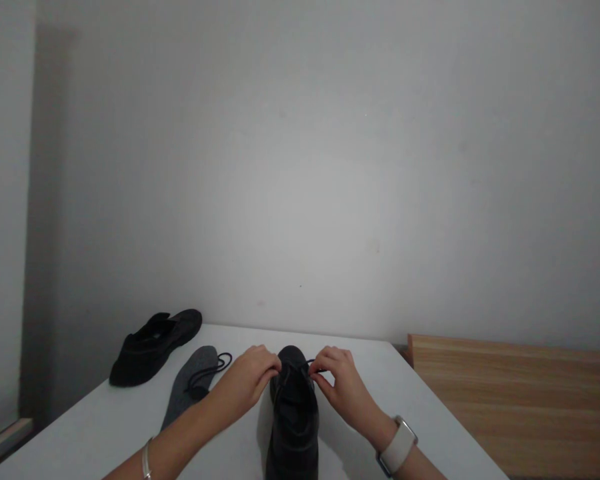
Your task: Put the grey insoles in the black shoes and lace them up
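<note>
A black shoe [295, 427] stands on the white table in front of me, its toe pointing away and its opening facing up. My right hand [337, 373] is closed in a pinch on a black shoelace [309, 362] at the right side of the lacing. On the opposite side, my left hand [255, 373] has thumb and fingers pressed together against the shoe's left edge near the lacing. Whether it grips a lace end or the shoe's edge is hidden by the fingers.
To the left lies a grey insole [193, 377] with a looped black lace [223, 362] on it. A second black shoe [155, 347] rests at the table's far left edge. The white table [370, 353] meets a pale wall; a wooden board [520, 400] stands at right.
</note>
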The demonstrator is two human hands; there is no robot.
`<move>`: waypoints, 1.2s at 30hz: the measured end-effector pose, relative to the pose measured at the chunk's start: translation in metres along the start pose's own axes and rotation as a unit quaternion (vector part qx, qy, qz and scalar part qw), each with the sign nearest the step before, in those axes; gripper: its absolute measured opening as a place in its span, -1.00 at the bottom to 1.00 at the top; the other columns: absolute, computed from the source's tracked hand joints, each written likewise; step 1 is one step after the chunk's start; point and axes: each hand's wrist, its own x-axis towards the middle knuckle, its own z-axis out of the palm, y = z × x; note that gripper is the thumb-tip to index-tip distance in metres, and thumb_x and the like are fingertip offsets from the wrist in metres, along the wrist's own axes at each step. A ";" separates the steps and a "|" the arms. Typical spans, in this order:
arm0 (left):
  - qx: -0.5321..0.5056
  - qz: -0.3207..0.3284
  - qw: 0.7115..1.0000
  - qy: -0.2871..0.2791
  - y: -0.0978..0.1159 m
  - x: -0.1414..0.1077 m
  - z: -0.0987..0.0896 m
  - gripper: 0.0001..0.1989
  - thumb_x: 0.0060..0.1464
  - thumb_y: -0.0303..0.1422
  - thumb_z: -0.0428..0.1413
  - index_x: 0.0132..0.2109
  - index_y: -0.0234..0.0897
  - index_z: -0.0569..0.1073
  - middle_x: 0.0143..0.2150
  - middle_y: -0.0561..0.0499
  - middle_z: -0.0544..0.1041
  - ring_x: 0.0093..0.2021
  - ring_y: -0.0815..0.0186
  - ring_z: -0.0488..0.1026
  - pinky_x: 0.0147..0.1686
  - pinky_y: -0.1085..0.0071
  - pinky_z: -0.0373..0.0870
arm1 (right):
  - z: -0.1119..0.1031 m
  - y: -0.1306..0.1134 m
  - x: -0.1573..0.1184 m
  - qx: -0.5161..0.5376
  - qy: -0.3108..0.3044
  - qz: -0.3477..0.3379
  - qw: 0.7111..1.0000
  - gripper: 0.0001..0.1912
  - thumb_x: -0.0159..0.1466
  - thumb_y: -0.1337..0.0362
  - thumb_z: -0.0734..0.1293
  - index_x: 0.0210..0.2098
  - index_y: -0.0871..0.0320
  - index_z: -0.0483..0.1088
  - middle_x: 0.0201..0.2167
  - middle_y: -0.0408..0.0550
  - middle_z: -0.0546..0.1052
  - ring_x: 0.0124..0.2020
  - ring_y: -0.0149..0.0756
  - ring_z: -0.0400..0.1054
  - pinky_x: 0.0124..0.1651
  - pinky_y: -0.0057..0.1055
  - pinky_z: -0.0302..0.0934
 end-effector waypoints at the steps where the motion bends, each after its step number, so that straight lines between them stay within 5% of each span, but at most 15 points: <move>1: 0.015 0.008 1.000 -0.001 0.001 -0.001 0.001 -0.79 0.20 -0.45 -0.07 -0.24 -0.24 0.47 -0.31 -0.04 0.50 -0.23 0.23 0.37 -0.19 0.33 0.30 | 0.001 0.000 0.000 -0.008 -0.005 0.000 1.000 -0.88 0.19 0.42 0.32 -0.34 0.08 0.46 -0.31 -0.09 0.48 -0.19 -0.21 0.33 -0.05 -0.19 0.05; 17: 0.112 0.016 0.993 -0.019 0.010 -0.002 0.006 -0.81 0.13 -0.53 -0.08 -0.29 -0.29 0.42 -0.36 -0.07 0.46 -0.28 0.19 0.36 -0.14 0.20 0.28 | 0.009 -0.006 0.001 0.042 0.006 0.010 0.999 -0.77 0.21 0.51 0.22 -0.36 0.12 0.47 -0.34 -0.07 0.40 -0.30 -0.29 0.31 -0.23 -0.37 0.21; 24: 0.108 0.018 0.993 0.043 0.012 0.004 0.015 -0.79 0.09 -0.58 -0.01 -0.37 -0.28 0.47 -0.24 -0.09 0.43 -0.15 0.17 0.30 -0.17 0.24 0.28 | 0.010 -0.012 -0.003 0.028 -0.022 0.031 0.999 -0.73 0.24 0.49 0.19 -0.29 0.14 0.50 -0.33 -0.05 0.47 -0.28 -0.30 0.36 -0.19 -0.40 0.21; 30: 0.052 -0.041 0.998 -0.001 0.021 0.005 0.018 -0.78 0.16 -0.53 -0.06 -0.29 -0.26 0.46 -0.33 -0.03 0.46 -0.22 0.24 0.36 -0.19 0.33 0.30 | 0.001 -0.026 -0.005 -0.011 -0.054 0.042 0.998 -0.70 0.21 0.40 0.27 -0.06 0.14 0.38 -0.27 -0.04 0.48 -0.27 -0.28 0.37 -0.17 -0.39 0.22; 36: 0.026 -0.070 0.996 -0.041 0.034 0.005 0.014 -0.85 0.06 -0.42 0.07 -0.17 -0.23 0.42 -0.18 -0.05 0.43 -0.16 0.20 0.38 -0.15 0.32 0.32 | -0.002 -0.039 0.004 -0.144 -0.111 0.016 0.983 -0.70 0.15 0.47 0.22 -0.15 0.11 0.37 -0.21 -0.04 0.44 -0.25 -0.25 0.38 -0.25 -0.41 0.20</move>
